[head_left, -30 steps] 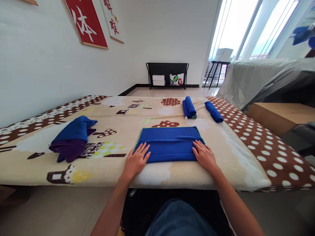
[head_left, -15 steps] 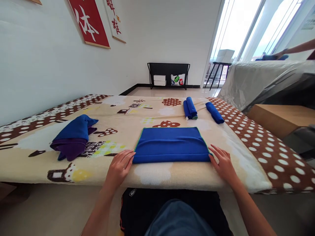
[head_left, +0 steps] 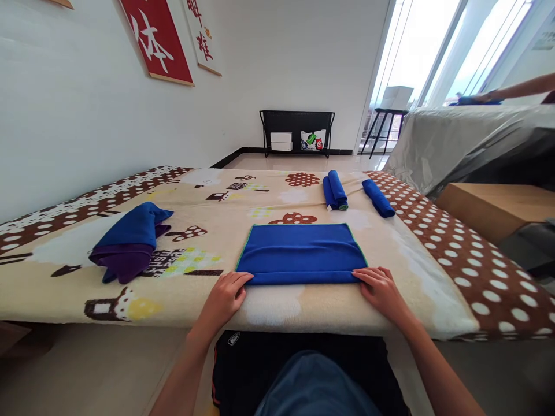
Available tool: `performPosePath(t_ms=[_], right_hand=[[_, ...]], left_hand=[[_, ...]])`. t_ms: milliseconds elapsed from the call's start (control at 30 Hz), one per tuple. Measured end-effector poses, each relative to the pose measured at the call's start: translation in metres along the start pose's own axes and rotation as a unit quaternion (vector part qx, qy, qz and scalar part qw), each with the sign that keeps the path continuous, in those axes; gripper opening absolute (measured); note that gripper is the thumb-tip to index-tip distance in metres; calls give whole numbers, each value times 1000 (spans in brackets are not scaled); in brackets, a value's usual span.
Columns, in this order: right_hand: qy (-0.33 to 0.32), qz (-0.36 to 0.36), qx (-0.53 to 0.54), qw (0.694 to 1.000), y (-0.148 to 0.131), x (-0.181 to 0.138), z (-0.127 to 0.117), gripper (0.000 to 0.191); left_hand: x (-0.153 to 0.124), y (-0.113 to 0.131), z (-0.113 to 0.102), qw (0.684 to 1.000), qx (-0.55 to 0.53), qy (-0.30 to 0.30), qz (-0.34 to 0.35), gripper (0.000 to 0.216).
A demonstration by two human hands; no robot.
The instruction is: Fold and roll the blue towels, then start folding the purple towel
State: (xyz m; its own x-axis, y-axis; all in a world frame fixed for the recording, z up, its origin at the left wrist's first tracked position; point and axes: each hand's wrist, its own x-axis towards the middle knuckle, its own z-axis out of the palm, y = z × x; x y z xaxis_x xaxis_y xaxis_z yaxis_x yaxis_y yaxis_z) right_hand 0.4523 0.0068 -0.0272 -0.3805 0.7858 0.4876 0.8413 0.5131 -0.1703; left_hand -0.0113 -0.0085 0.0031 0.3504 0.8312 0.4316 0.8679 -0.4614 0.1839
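On a bed covered by a patterned blanket (head_left: 208, 225), beside a white wall hung with red banners (head_left: 156, 39), a folded blue towel (head_left: 301, 254) is laid flat near the front edge. Its near-left corner is touched by the left hand (head_left: 225, 297) and its near-right corner by the right hand (head_left: 381, 289), fingers loosely curled; whether the hem is pinched cannot be told. Bare blanket is seen around the towel; a blue and purple heap (head_left: 128, 242) lies well left, rolled towels (head_left: 336, 189) behind.
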Motion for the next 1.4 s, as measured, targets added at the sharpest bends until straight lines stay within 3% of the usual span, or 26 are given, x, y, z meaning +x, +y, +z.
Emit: performPosePath(t_ms=[200,433,700,867,1000,1200,1400], right_hand=[[33,13,-12,999,7,3,-2,31],[24,11,12,1000,27,-10,-6,30],[41,11,-20,999,21,0,-11,28],[47,10,-4,999,20,-7,-24,23],[32,15,20,999,18,-16,-36,19],[-28,34,62,997,14,-14,-38,18],[-46,40,45,997,5,-20,-38,22]], left_hand=[[0,-8,7,997,-32,57,-35,39],[-15,-30,-6,997,4,65,-47,34],[-15,-26,-3,992,47,93,-67,26],[-22,-24,-13,993,40,104,-39,23],[-27,-14,-25,996,19,86,-30,20],[-23,-4,-27,999,-9,11,-49,17],[-25,9,-30,998,42,-45,-29,21]])
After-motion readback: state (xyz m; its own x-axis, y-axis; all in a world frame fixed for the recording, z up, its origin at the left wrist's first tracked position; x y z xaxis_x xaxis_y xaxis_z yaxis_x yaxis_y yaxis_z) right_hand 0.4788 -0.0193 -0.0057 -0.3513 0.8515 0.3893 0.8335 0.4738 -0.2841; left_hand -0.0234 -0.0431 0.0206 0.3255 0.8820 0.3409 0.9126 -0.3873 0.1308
